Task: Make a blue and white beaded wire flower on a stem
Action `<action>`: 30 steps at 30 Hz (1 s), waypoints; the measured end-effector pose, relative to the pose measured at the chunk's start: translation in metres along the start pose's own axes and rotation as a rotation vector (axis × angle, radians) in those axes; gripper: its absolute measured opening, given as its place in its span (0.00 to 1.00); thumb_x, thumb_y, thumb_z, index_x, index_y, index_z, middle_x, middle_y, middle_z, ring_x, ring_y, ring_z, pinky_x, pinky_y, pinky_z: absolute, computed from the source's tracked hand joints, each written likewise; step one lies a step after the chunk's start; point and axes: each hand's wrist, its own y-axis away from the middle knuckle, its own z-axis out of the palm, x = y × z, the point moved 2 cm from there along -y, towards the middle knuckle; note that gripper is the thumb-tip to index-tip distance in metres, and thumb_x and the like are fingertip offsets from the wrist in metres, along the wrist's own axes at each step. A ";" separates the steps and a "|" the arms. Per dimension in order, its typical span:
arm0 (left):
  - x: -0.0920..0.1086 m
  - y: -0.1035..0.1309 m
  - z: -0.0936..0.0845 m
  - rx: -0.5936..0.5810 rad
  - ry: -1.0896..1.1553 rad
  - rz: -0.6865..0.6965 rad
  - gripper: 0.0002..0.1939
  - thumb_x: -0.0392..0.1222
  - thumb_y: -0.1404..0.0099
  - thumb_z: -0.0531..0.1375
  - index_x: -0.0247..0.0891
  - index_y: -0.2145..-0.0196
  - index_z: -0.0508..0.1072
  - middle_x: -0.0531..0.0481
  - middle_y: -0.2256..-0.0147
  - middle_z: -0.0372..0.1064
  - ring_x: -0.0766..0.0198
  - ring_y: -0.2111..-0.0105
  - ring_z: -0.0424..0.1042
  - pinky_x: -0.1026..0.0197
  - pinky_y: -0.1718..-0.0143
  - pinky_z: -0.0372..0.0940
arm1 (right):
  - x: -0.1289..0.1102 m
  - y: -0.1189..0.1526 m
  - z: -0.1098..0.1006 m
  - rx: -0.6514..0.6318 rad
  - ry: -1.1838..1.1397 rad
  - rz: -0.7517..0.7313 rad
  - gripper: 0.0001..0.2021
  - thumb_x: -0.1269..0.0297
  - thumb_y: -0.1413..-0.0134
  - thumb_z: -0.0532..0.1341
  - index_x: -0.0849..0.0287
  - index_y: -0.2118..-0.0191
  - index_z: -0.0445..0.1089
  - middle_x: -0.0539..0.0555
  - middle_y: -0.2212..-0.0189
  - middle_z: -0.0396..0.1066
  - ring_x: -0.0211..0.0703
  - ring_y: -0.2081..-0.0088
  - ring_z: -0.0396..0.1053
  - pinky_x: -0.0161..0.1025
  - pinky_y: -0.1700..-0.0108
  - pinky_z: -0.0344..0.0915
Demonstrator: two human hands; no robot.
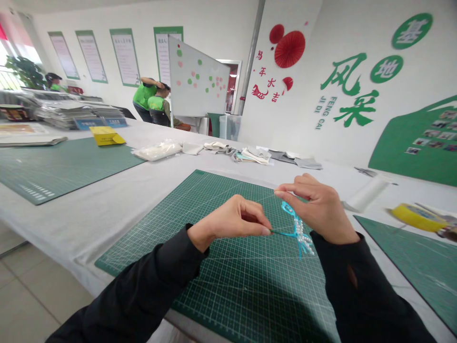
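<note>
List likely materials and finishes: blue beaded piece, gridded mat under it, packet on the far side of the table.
Blue beaded piece: probably textile cord, by its thin, bendy strands; white beads look pearly, plastic or glass unclear.
Gridded mat: likely PVC-type plastic, low sheen; flat, with fine pale lines.
Packet: apparently clear plastic film, glossy and crinkled; white contents unclear.

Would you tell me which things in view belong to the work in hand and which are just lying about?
In use:
- blue beaded piece, its cord pinched by the left hand
- cutting mat beneath

Apparently just lying about:
- yellow box
- fabric scraps
- bagged bundle
- yellow roll
</note>
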 end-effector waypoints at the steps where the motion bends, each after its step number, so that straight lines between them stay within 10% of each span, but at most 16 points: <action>1: -0.001 0.000 -0.001 0.027 0.046 -0.015 0.04 0.38 0.45 0.66 0.34 0.72 0.79 0.51 0.74 0.67 0.72 0.79 0.62 0.66 0.77 0.57 | 0.002 0.000 0.000 0.016 -0.013 0.040 0.07 0.63 0.44 0.62 0.57 0.69 0.76 0.48 0.81 0.63 0.37 0.73 0.60 0.38 0.69 0.60; 14: -0.003 -0.004 -0.008 0.360 0.489 0.001 0.06 0.38 0.51 0.69 0.34 0.77 0.76 0.54 0.79 0.67 0.78 0.85 0.56 0.67 0.82 0.49 | 0.009 0.002 -0.003 0.113 -0.093 0.246 0.06 0.62 0.48 0.64 0.56 0.70 0.77 0.48 0.81 0.63 0.36 0.77 0.60 0.38 0.75 0.56; 30: -0.014 -0.008 -0.022 0.707 0.570 -0.041 0.08 0.37 0.52 0.69 0.31 0.74 0.77 0.52 0.78 0.68 0.78 0.84 0.57 0.69 0.81 0.50 | -0.022 -0.002 -0.021 0.042 0.121 -0.103 0.04 0.68 0.46 0.63 0.58 0.71 0.74 0.49 0.80 0.66 0.38 0.74 0.61 0.38 0.70 0.61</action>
